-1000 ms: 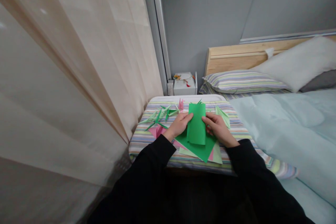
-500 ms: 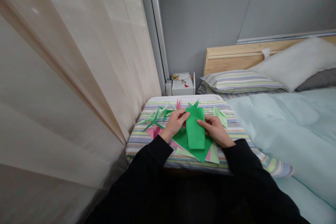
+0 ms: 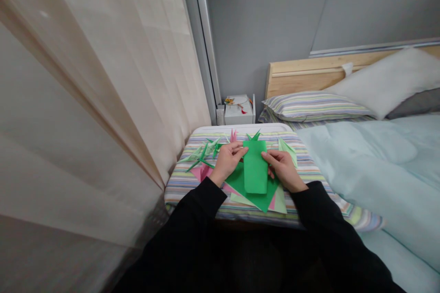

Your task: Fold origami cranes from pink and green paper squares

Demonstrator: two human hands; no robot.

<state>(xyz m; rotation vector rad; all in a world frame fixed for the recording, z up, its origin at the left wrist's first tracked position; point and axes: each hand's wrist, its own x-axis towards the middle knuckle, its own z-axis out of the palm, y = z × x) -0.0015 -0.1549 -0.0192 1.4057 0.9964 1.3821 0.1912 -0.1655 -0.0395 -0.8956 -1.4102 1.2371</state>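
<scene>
A folded sheet of green origami paper (image 3: 255,171), now a tall rectangle, is held up between my hands. My left hand (image 3: 229,159) pinches its upper left edge, thumb in front. On the opposite side, my right hand (image 3: 282,168) grips the upper right edge between thumb and fingers. Beneath it lies a flat dark green sheet (image 3: 268,202) on top of pink and pale green sheets (image 3: 281,201). Green folded cranes (image 3: 201,160) and a pink folded piece (image 3: 202,172) lie left of my left hand.
The papers rest on a small table with a striped cloth (image 3: 182,192). A pale green folded piece (image 3: 288,150) lies at its right. A curtain (image 3: 137,78) hangs close on the left, and a bed with a light blue quilt (image 3: 371,160) adjoins the right.
My right thumb has moved up along the paper's right edge. The folded layers' lower edges look more even now. My left hand has stayed in place.
</scene>
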